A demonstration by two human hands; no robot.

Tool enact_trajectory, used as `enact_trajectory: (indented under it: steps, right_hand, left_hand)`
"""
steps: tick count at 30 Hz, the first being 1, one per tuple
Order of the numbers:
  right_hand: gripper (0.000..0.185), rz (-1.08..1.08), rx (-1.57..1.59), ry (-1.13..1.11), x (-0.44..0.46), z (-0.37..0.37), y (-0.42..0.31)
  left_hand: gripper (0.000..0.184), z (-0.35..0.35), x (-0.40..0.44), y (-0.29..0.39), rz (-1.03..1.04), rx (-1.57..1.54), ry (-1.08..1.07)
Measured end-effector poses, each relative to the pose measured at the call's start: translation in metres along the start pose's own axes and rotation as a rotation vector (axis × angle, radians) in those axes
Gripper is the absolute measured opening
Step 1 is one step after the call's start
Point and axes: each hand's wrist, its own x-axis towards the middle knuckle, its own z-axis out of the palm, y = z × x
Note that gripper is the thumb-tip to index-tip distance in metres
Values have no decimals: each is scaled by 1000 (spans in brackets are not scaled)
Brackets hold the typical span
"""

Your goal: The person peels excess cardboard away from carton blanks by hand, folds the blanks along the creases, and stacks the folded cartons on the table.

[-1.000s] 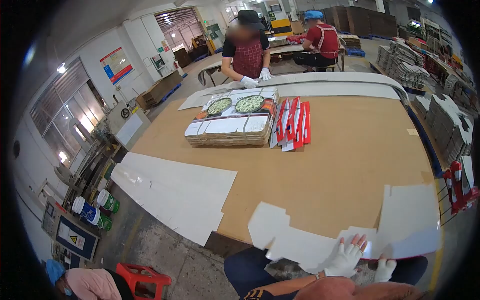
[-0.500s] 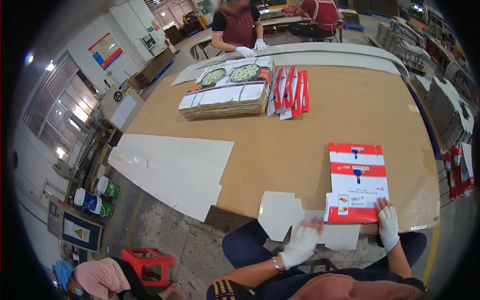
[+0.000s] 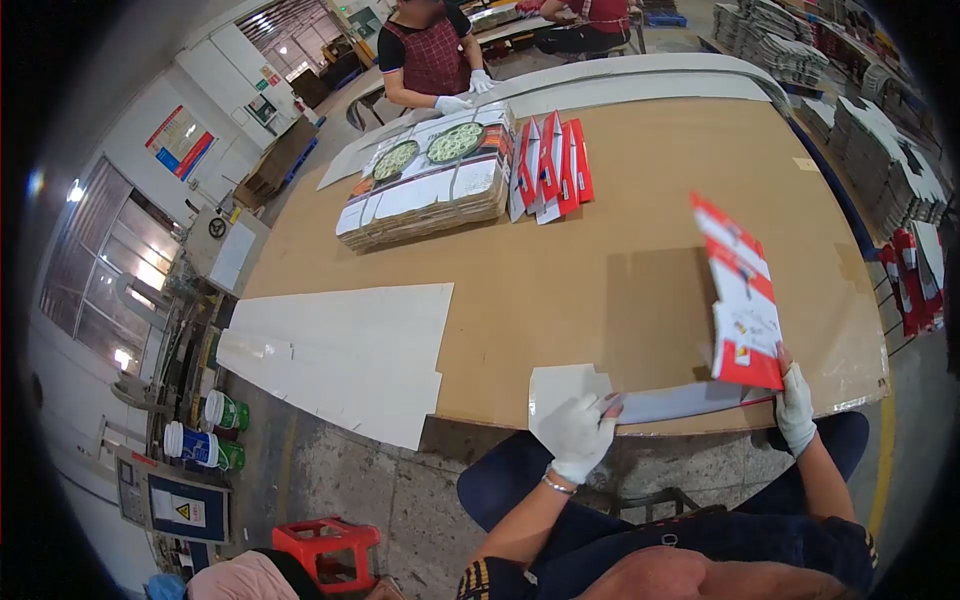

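A flat red-and-white printed carton [image 3: 745, 300] stands tilted up off the brown tabletop at the near right, its top blurred by motion. My right hand [image 3: 797, 408], in a white glove with bare fingertips, is closed on its lower right corner. A pale, unprinted strip [image 3: 680, 401] runs along the table edge below the carton, seemingly part of it. At that strip's left end, my gloved left hand [image 3: 578, 438] has its fingers closed on the edge. Just behind this hand lies a piece of white cardboard [image 3: 560, 384].
A strapped stack of printed cardboard [image 3: 430, 190] sits at the far side beside several folded red-and-white cartons [image 3: 552, 168]. A white sheet [image 3: 340, 350] covers the table's left part. Across the table stands a co-worker [image 3: 430, 60]. A red stool [image 3: 325, 548] is on the floor.
The carton, flat on the table before, is now tilted up, with its printed face turned. My left hand has moved up and left to the pale strip; my right hand has moved slightly up.
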Motion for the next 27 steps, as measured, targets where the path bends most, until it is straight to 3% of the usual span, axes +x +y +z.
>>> enact_trajectory:
  steps: [1, 2, 5, 7, 10, 13, 15, 16, 18, 19, 21, 23, 24, 27]
  right_hand:
    - [72, -27, -58, -47, 4, -6, -12]
    - [73, -56, -116, -93, 9, -12, -26]
    - [76, -96, -347, -351, 22, -11, -58]
    - [73, -227, -340, -544, 38, -3, -94]
    - [79, -431, -425, -534, 37, 33, -109]
    - [81, -432, -454, -507, 26, 38, -103]
    - [80, -395, -442, -520, 24, 35, -105]
    - [79, -386, -432, -519, 23, 35, -106]
    - [79, -367, -426, -529, 27, 35, -106]
    - [78, -359, -425, -542, 27, 33, -109]
    - [79, -338, -370, -532, 25, 32, -110]
    - [79, -324, -357, -521, 23, 33, -110]
    - [79, -315, -356, -511, 24, 32, -109]
    - [75, -341, -333, -497, 23, 32, -105]
  left_hand:
    - [24, 1, 4, 12, -48, 87, 41]
    - [33, 6, 4, 10, -35, 241, -82]
    - [51, 19, 15, 19, 192, 468, 7]
    - [71, 16, 17, 25, 177, 417, -122]
    - [99, -1, 7, 28, 109, 344, -358]
    - [95, -42, -23, 20, 129, 444, -443]
    - [83, -47, -45, -9, 231, 793, -352]
    - [70, -46, -51, -23, 238, 706, -181]
    - [57, -72, -44, -18, 227, 597, -118]
    - [62, -80, -36, -17, 154, 461, -135]
    - [79, -68, -48, -40, -242, 133, -52]
    - [94, -42, -34, -19, -271, -102, 467]
    - [96, -18, -32, -25, -290, -513, 658]
    - [78, 3, -21, -14, -375, -1011, 565]
